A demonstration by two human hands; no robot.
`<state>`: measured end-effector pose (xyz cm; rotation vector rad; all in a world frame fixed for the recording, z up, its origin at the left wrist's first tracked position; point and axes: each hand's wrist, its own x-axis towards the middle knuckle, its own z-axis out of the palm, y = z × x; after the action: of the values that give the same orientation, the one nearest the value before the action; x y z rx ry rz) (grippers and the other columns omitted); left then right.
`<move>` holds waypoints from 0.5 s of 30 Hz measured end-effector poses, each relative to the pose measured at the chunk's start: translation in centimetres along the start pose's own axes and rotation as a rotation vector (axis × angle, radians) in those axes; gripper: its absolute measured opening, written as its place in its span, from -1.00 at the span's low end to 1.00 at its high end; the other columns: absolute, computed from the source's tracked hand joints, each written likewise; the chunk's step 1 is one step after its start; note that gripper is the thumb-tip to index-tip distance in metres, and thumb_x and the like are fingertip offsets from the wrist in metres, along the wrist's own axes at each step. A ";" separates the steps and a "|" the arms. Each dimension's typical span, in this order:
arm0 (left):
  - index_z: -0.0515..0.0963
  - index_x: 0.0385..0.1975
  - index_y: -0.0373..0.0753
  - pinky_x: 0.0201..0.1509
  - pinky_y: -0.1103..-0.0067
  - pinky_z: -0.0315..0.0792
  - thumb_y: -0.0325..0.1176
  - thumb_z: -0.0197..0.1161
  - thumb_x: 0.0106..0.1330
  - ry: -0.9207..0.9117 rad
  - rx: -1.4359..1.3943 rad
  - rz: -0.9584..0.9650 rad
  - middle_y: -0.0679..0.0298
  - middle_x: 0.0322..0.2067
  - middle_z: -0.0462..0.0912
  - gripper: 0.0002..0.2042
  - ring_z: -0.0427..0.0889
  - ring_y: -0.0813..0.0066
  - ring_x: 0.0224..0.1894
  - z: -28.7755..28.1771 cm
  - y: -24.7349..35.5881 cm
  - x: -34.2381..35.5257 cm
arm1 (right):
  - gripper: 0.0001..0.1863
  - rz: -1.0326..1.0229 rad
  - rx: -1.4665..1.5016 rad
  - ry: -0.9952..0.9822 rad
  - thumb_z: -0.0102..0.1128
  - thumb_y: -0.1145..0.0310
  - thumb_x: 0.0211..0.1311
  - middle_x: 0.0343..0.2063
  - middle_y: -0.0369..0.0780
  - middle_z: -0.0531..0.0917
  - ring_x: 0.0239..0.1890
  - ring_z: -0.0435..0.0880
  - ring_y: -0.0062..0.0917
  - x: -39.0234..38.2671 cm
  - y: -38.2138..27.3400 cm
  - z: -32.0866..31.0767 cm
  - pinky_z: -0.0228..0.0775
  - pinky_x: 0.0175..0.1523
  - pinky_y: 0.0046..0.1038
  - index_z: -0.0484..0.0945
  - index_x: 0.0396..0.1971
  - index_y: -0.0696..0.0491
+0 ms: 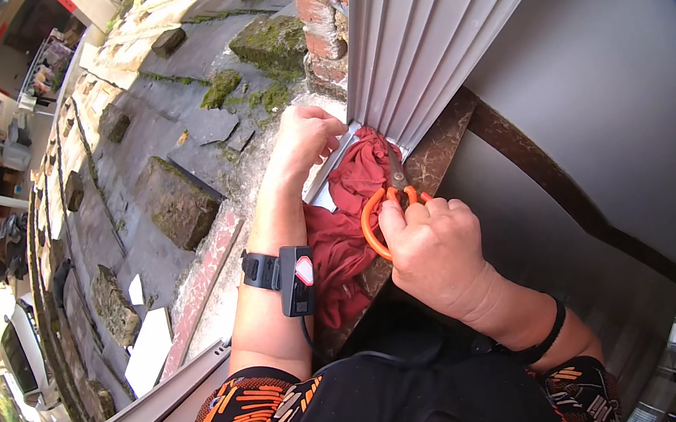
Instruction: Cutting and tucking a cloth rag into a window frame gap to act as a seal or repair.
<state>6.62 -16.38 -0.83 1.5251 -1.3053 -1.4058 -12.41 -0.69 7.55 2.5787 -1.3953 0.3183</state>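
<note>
My left hand (311, 138) has curled fingers at the lower corner of a grey, ribbed aluminium frame (447, 0), beside the sill track; I cannot make out what they hold. A crumpled red cloth (331, 259) lies along the track and brown marble sill, bunched up to the frame's foot. My right hand (438, 257) grips orange-handled scissors (375, 236), whose dark metal blades point up into the cloth near the frame. A black device is strapped to my left forearm.
Outside at left is a grey roof ledge (198, 118) with mossy stone blocks (183, 201) and white fragments (152, 355), with buildings and a white car (24, 355) beyond and below. A red brick wall (321, 17) adjoins the frame. A grey panel (589, 109) fills the right side.
</note>
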 end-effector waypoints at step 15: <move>0.74 -0.41 -0.32 -0.62 0.64 0.35 -0.39 0.39 0.18 0.013 -0.011 0.002 0.29 -0.61 0.66 -0.87 0.57 0.60 -0.63 0.0 0.0 -0.3 | -0.63 0.044 0.096 0.044 0.31 0.49 -0.10 -0.62 -0.23 0.55 -0.52 0.59 -0.33 0.0 -0.1 0.1 0.40 -0.37 -0.27 0.72 -0.17 0.15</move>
<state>6.66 -16.08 -0.78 1.5231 -1.2884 -1.3978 -12.29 -0.65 7.45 2.6019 -1.4572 0.4562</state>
